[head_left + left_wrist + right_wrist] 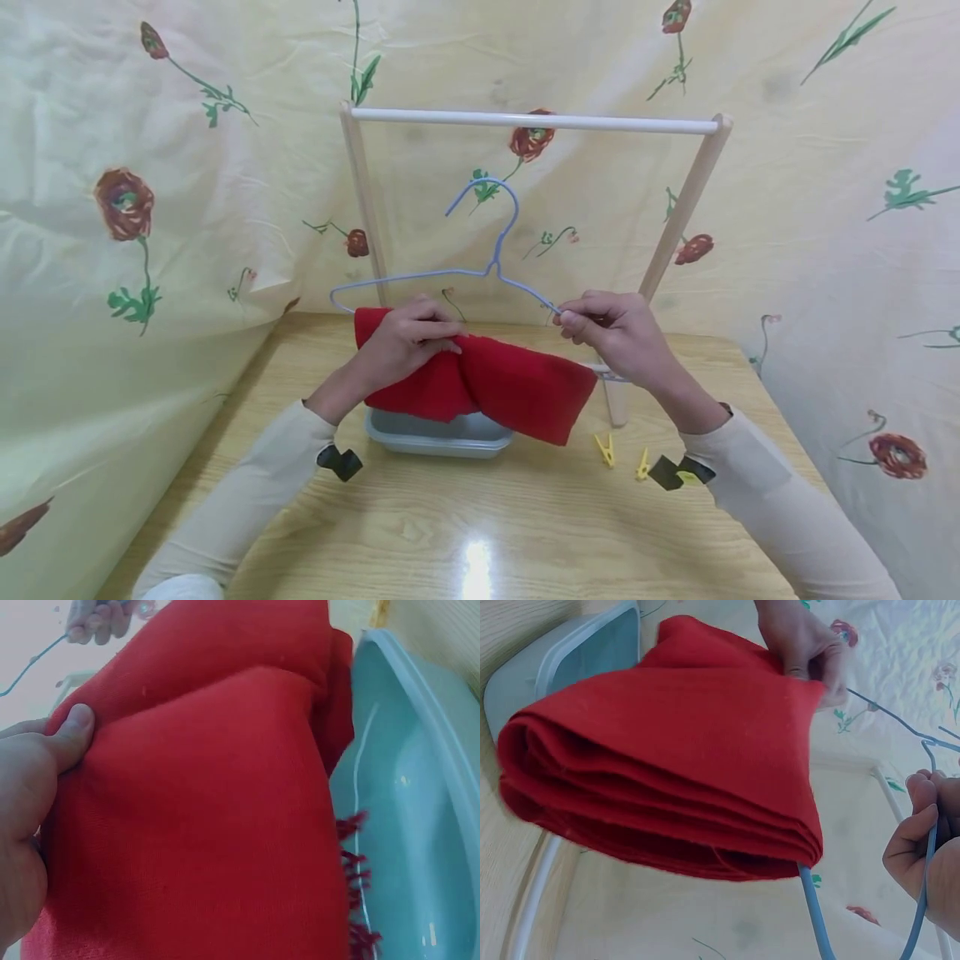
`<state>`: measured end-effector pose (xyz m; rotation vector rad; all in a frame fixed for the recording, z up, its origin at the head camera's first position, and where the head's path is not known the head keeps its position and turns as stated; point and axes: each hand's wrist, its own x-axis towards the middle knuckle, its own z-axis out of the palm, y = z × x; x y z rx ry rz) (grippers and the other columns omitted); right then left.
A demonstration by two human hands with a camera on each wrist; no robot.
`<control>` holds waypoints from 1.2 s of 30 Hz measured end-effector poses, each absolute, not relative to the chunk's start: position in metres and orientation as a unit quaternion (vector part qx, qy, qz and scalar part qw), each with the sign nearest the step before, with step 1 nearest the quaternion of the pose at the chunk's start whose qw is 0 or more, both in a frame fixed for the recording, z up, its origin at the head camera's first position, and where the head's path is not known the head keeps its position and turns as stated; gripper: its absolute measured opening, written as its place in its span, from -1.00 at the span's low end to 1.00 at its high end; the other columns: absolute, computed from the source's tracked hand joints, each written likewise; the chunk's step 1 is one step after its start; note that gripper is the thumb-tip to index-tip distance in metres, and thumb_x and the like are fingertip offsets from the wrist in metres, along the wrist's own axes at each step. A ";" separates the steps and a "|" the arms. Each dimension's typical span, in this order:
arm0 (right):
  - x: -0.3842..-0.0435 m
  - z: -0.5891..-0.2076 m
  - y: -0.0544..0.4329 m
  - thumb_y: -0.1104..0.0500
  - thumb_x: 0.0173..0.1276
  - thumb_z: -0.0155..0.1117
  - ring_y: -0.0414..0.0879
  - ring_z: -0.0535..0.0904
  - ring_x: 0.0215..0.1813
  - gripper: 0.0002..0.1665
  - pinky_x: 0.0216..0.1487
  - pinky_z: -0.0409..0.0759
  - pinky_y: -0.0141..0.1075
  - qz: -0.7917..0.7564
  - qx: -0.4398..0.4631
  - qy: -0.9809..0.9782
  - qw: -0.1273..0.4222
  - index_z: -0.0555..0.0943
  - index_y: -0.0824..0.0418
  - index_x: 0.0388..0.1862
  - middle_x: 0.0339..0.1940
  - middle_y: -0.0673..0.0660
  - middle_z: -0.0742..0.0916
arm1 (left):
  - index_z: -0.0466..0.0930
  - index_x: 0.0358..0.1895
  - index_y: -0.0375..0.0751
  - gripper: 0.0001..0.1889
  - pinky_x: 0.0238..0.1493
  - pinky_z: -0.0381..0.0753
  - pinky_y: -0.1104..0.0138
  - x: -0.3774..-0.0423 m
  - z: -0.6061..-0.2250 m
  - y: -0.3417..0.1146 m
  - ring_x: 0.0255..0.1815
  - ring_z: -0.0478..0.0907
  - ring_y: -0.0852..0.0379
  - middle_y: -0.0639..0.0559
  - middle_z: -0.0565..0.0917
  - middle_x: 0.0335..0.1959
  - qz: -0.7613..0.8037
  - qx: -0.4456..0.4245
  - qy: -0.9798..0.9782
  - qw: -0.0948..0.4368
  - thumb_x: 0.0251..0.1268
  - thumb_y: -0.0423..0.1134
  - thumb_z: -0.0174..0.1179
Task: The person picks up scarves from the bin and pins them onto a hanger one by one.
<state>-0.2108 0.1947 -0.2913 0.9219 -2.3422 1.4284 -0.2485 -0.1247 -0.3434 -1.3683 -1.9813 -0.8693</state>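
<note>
A folded red scarf (pixel 532 387) with a short fringe (pixel 357 879) hangs draped over the lower bar of a blue wire hanger (pixel 497 250). My left hand (pixel 405 340) pinches the scarf's top edge near its middle, thumb on the near side in the left wrist view. The right hand (pixel 618 333) grips the hanger's right shoulder between thumb and fingers. In the right wrist view the scarf's end shows several stacked layers, and the hanger's bar (pixel 816 911) comes out beneath them. The hanger's hook points up, in front of the rack.
Behind the hands stands a wooden rack with a white rod (pixel 532 121) across its top. A grey-blue basin (pixel 442 446) sits on the table (pixel 420 517) below the scarf. Two yellow clothespins (pixel 606 451) lie at the right. Flowered cloth (pixel 247 183) surrounds the table.
</note>
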 end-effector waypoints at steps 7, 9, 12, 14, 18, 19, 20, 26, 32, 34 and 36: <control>-0.209 -0.289 0.195 0.51 0.36 0.30 -0.12 0.63 -0.38 -0.85 -0.32 0.65 -0.44 0.498 0.305 -0.802 0.122 0.75 0.45 -0.14 -0.35 -0.09 0.75 | 0.80 -0.02 -0.22 -0.63 -0.12 0.69 0.31 -0.247 -0.350 -0.125 -0.11 0.62 0.07 -0.02 0.73 -0.17 -0.286 -0.517 -0.764 0.259 0.03 -0.40 0.56; -0.209 -0.288 0.194 0.51 0.36 0.29 -0.14 0.63 -0.39 -0.85 -0.32 0.65 -0.44 0.499 0.304 -0.802 0.123 0.75 0.46 -0.15 -0.36 0.00 0.76 | 0.80 0.00 -0.19 -0.63 -0.09 0.67 0.32 -0.246 -0.351 -0.124 -0.09 0.62 0.09 0.00 0.73 -0.15 -0.282 -0.510 -0.776 0.243 0.05 -0.36 0.56; -0.209 -0.288 0.194 0.52 0.35 0.30 -0.16 0.63 -0.40 -0.86 -0.32 0.65 -0.44 0.498 0.301 -0.803 0.129 0.75 0.47 -0.17 -0.37 0.11 0.76 | 0.77 0.07 -0.14 -0.59 -0.03 0.64 0.28 -0.243 -0.351 -0.121 -0.05 0.60 0.12 0.02 0.72 -0.08 -0.267 -0.494 -0.798 0.217 0.10 -0.27 0.55; -0.210 -0.288 0.193 0.52 0.35 0.30 -0.17 0.63 -0.40 -0.86 -0.33 0.65 -0.45 0.498 0.300 -0.803 0.132 0.75 0.46 -0.18 -0.37 0.13 0.76 | 0.73 0.13 -0.11 -0.56 0.04 0.63 0.24 -0.240 -0.350 -0.117 0.01 0.59 0.12 0.03 0.71 -0.01 -0.252 -0.483 -0.814 0.201 0.16 -0.19 0.53; -0.212 -0.289 0.192 0.52 0.35 0.30 -0.19 0.64 -0.41 -0.86 -0.33 0.65 -0.46 0.500 0.297 -0.802 0.135 0.75 0.47 -0.19 -0.39 0.05 0.76 | 0.66 0.22 -0.11 -0.48 0.16 0.62 0.18 -0.233 -0.347 -0.104 0.11 0.60 0.11 0.04 0.70 0.12 -0.235 -0.462 -0.838 0.171 0.20 -0.03 0.47; -0.212 -0.289 0.192 0.52 0.35 0.30 -0.19 0.64 -0.41 -0.86 -0.32 0.65 -0.46 0.501 0.297 -0.802 0.134 0.75 0.47 -0.19 -0.39 0.05 0.76 | 0.66 0.23 -0.12 -0.46 0.19 0.62 0.17 -0.232 -0.346 -0.099 0.14 0.61 0.10 0.03 0.70 0.15 -0.234 -0.457 -0.843 0.162 0.22 0.00 0.45; -0.213 -0.289 0.192 0.52 0.35 0.30 -0.20 0.64 -0.41 -0.87 -0.32 0.65 -0.46 0.501 0.297 -0.801 0.134 0.75 0.47 -0.19 -0.39 0.05 0.76 | 0.64 0.25 -0.11 -0.44 0.20 0.61 0.17 -0.231 -0.345 -0.094 0.15 0.62 0.10 0.03 0.70 0.17 -0.231 -0.451 -0.849 0.151 0.23 0.04 0.43; -0.212 -0.290 0.190 0.51 0.33 0.33 -0.18 0.64 -0.40 -0.87 -0.30 0.66 -0.44 0.499 0.300 -0.802 0.134 0.76 0.45 -0.19 -0.40 0.05 0.74 | 0.62 0.28 -0.07 -0.44 0.10 0.63 0.28 -0.232 -0.338 -0.065 0.02 0.64 0.18 0.12 0.72 0.07 -0.188 -0.430 -0.881 0.065 0.37 0.18 0.27; -0.211 -0.291 0.191 0.50 0.34 0.32 -0.13 0.66 -0.39 -0.87 -0.30 0.66 -0.44 0.495 0.305 -0.803 0.131 0.76 0.43 -0.19 -0.38 -0.03 0.75 | 0.70 0.21 -0.05 -0.55 -0.03 0.61 0.37 -0.233 -0.337 -0.055 -0.14 0.62 0.26 0.15 0.76 -0.10 -0.186 -0.436 -0.880 0.029 0.35 0.06 0.35; -0.211 -0.291 0.192 0.50 0.34 0.32 -0.13 0.66 -0.38 -0.87 -0.29 0.67 -0.43 0.495 0.306 -0.803 0.128 0.76 0.43 -0.19 -0.37 -0.06 0.75 | 0.72 0.19 -0.06 -0.57 -0.03 0.61 0.37 -0.232 -0.338 -0.055 -0.13 0.62 0.26 0.13 0.76 -0.10 -0.202 -0.437 -0.875 0.044 0.33 0.01 0.39; -0.211 -0.291 0.192 0.50 0.35 0.32 -0.13 0.66 -0.38 -0.87 -0.29 0.67 -0.42 0.496 0.307 -0.803 0.124 0.76 0.43 -0.19 -0.37 -0.06 0.75 | 0.75 0.14 -0.07 -0.61 -0.09 0.60 0.39 -0.232 -0.340 -0.055 -0.18 0.61 0.26 0.13 0.74 -0.16 -0.229 -0.445 -0.863 0.068 0.29 -0.05 0.43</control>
